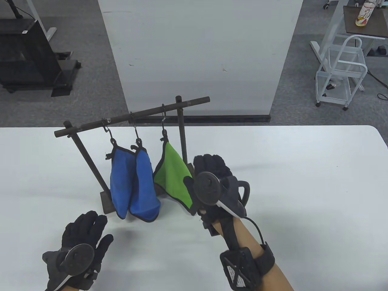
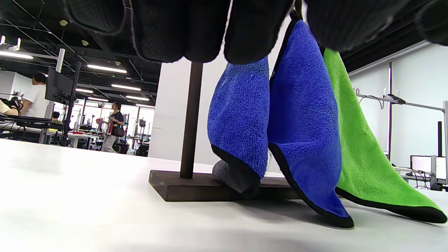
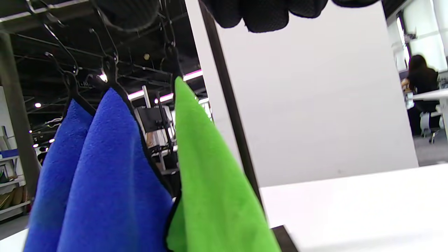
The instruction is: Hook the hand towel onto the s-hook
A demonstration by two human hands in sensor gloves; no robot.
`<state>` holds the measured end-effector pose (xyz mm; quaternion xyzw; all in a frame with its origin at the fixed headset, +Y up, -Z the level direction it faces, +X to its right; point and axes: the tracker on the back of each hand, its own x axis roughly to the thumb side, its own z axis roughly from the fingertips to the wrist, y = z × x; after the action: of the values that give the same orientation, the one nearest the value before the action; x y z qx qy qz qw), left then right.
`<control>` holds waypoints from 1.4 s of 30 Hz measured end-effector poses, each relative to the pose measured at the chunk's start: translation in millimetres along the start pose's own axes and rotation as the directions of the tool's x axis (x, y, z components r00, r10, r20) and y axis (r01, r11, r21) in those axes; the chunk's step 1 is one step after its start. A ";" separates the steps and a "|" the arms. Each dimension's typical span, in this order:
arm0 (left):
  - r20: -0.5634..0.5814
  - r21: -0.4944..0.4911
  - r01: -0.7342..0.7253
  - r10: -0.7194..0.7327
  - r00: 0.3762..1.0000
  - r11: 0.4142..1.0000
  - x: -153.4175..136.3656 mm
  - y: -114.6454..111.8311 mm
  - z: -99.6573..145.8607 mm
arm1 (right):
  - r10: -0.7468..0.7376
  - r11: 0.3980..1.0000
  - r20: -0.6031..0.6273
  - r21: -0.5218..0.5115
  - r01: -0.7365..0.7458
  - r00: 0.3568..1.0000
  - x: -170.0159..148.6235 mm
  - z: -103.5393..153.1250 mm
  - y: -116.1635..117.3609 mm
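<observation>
A dark rack rod [image 1: 133,116] carries three S-hooks [image 1: 164,121]. Two blue towels [image 1: 121,182] [image 1: 145,191] hang from the left and middle hooks. A green towel [image 1: 172,175] hangs from the right hook, its lower corner trailing on the white table [image 1: 303,182]. My right hand [image 1: 198,169] is open just right of the green towel, thumb over its lower edge; I cannot tell if it touches. My left hand [image 1: 98,230] rests flat and open on the table in front of the rack. The right wrist view shows the green towel [image 3: 206,175] hanging free below my fingers [image 3: 266,14].
The rack's flat base [image 2: 182,185] and left post [image 2: 190,119] stand close ahead of my left hand. The right post [image 3: 227,98] rises behind the green towel. A white pillar [image 1: 197,54] stands beyond the table's far edge, a white cart [image 1: 342,72] at far right.
</observation>
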<state>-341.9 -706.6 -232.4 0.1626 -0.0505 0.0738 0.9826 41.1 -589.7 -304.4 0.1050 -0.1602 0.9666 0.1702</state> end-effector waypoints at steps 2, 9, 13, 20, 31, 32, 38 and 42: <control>-0.001 0.005 0.012 -0.012 1.000 1.000 1.2 0.3 0.3 | 0.035 0.998 0.006 -0.046 -0.034 0.999 -14.2 24.8 -0.3; -0.018 0.024 0.037 -0.037 0.999 0.999 2.3 2.0 1.0 | 0.096 0.983 0.015 -0.161 -0.092 0.995 -44.3 81.9 9.3; -0.033 0.029 0.060 -0.059 0.998 0.998 2.0 2.7 1.2 | 0.188 0.965 0.026 -0.190 -0.180 0.982 -59.6 103.6 23.8; -0.053 0.018 0.091 -0.090 0.994 0.996 2.0 -0.1 0.4 | 0.221 0.966 -0.020 -0.135 -0.221 0.975 -85.5 128.8 53.5; -0.074 0.006 0.134 -0.133 0.988 0.991 2.0 -2.4 -1.5 | 0.242 0.964 -0.044 -0.101 -0.246 0.969 -98.2 141.1 74.7; -0.075 0.006 0.136 -0.135 0.988 0.991 1.9 -2.7 -1.5 | 0.237 0.965 -0.041 -0.106 -0.240 0.971 -98.5 141.6 75.0; -0.074 -0.005 0.160 -0.160 0.984 0.987 4.4 -6.3 -2.7 | 0.228 0.970 -0.031 -0.082 -0.230 0.973 -103.3 140.5 77.7; -0.065 0.004 0.172 -0.171 0.983 0.985 7.5 -6.9 -1.4 | 0.242 0.969 -0.013 -0.057 -0.242 0.970 -102.9 142.7 83.5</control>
<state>-333.3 -711.6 -234.9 0.1687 -0.0041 -0.0055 0.9856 126.8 -743.8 -221.5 0.0767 -0.1994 0.9754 0.0545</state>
